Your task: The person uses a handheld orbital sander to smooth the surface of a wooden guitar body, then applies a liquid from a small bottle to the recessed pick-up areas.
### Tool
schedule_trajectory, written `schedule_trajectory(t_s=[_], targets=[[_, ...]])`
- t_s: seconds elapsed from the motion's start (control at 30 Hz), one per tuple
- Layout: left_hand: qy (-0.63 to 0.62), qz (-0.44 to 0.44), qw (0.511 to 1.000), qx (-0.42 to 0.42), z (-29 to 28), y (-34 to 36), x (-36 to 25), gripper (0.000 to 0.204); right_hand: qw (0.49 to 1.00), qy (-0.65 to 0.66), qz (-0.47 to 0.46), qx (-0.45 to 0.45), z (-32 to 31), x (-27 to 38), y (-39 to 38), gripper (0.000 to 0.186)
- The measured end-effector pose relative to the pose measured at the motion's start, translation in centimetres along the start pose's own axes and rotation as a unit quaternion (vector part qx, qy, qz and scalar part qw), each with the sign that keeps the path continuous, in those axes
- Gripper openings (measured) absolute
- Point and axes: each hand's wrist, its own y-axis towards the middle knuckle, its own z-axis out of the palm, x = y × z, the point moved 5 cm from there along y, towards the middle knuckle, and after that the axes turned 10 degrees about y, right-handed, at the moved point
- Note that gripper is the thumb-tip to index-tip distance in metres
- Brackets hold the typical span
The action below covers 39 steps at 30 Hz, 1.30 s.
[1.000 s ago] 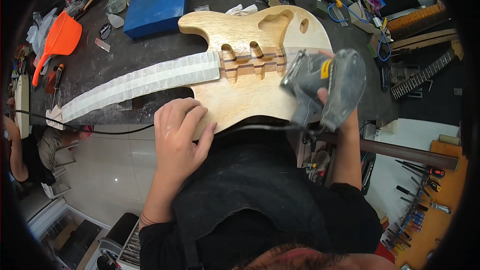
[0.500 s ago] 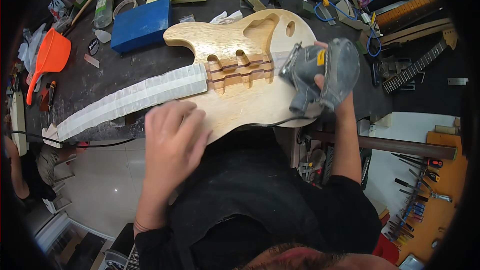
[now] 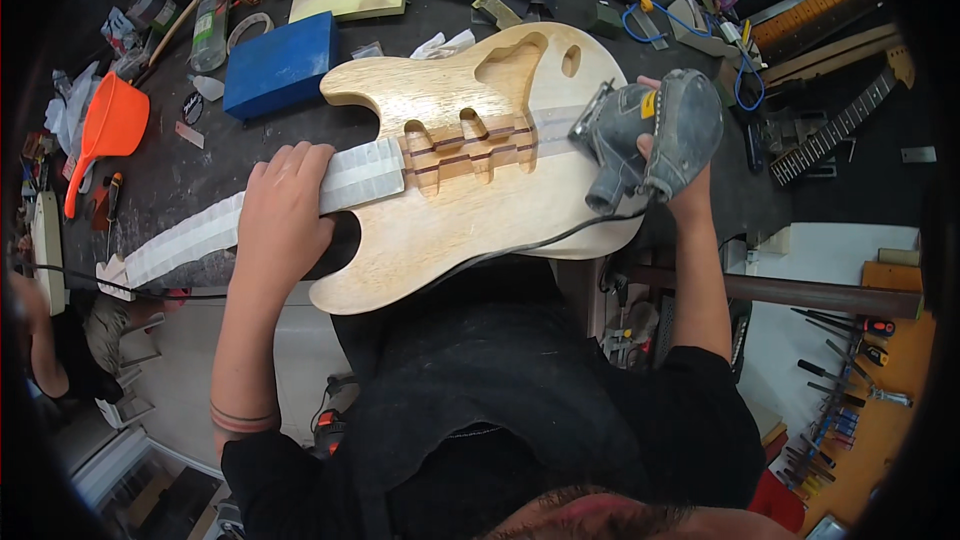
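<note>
Guitar body [image 3: 420, 245]: laid on the dark surface [image 3: 180, 175], near edge overhanging
Left grip [image 3: 285, 202]: curled pretty snugly over the taped neck [image 3: 362, 176], thumb nearside
Right grip [image 3: 690, 202]: wrapped round a dusty grey sander [image 3: 622, 130], body's right end

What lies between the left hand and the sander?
From left hand to sander, the head view shows part of the taped neck, then the pale wooden guitar body.
</note>
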Motion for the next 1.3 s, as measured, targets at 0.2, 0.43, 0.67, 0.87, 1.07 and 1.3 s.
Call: schedule_trajectory(t_s=[0.2, 0.43, 0.67, 0.87, 1.07, 1.3], targets=[[-0.017, 0.027, 0.998, -0.054, 0.8, 0.0, 0.6, 0.051, 1.0, -0.007, 0.012, -0.01, 0.8, 3.1, -4.3, 0.071], [-0.026, 0.042, 0.998, -0.043, -0.2, -1.3, -0.1, 0.05, 0.998, -0.047, 0.041, -0.009, 0.9, 3.0, -5.1, 0.078], [-0.027, 0.069, 0.997, -0.035, 1.1, -2.0, 1.3, 0.06, 0.976, -0.208, -0.058, 0.015, -0.1, 3.0, -3.1, 0.072], [-0.024, 0.066, 0.997, -0.028, 1.4, -2.3, 1.8, 0.048, 0.99, -0.128, -0.057, 0.022, -0.5, -0.6, -0.3, 0.079], [-0.016, 0.059, 0.998, -0.022, 1.0, -2.5, 1.7, 0.043, 0.998, -0.043, -0.031, 0.016, -1.2, -1.5, -4.0, 0.085], [-0.014, 0.035, 0.999, -0.013, 0.3, -2.9, 1.4, 0.059, 0.951, -0.267, -0.155, 0.01, -0.4, 0.2, 0.4, 0.086]])
